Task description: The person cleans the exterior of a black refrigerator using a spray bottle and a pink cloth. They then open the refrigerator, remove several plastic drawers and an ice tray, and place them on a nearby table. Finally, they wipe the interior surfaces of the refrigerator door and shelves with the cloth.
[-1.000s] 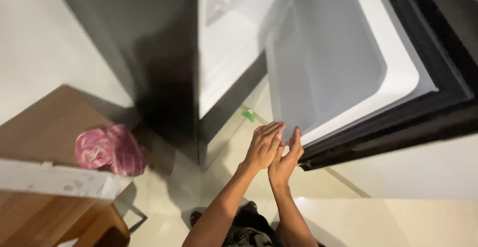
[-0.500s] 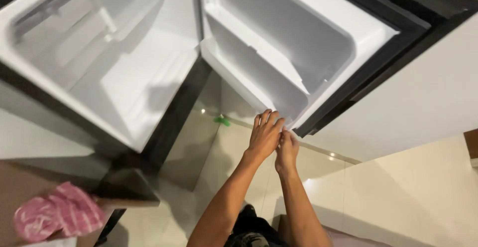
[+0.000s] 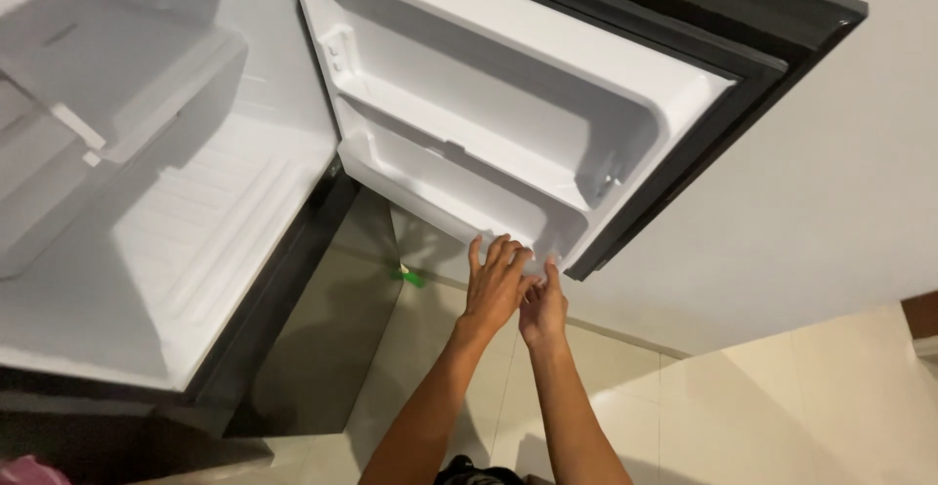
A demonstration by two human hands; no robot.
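A small fridge stands open, its white inside (image 3: 147, 202) bare, with a shelf near the top left. The open door (image 3: 508, 124) shows white moulded racks and a dark outer edge. My left hand (image 3: 495, 285) reaches up with fingers spread, its tips touching the bottom edge of the lower door rack (image 3: 459, 197). My right hand (image 3: 543, 307) is beside it, fingertips at the door's bottom corner. Neither hand holds anything.
Pale floor tiles (image 3: 762, 417) run below the door. A small green object (image 3: 408, 274) lies on the floor near the door's lower edge. A bit of pink cloth (image 3: 24, 470) shows at the bottom left corner. A white wall (image 3: 840, 182) is behind the door.
The view has swung left and up, bringing the fridge's inside and door racks into view. My hands, pressed together before, now reach up to the door's lower edge.
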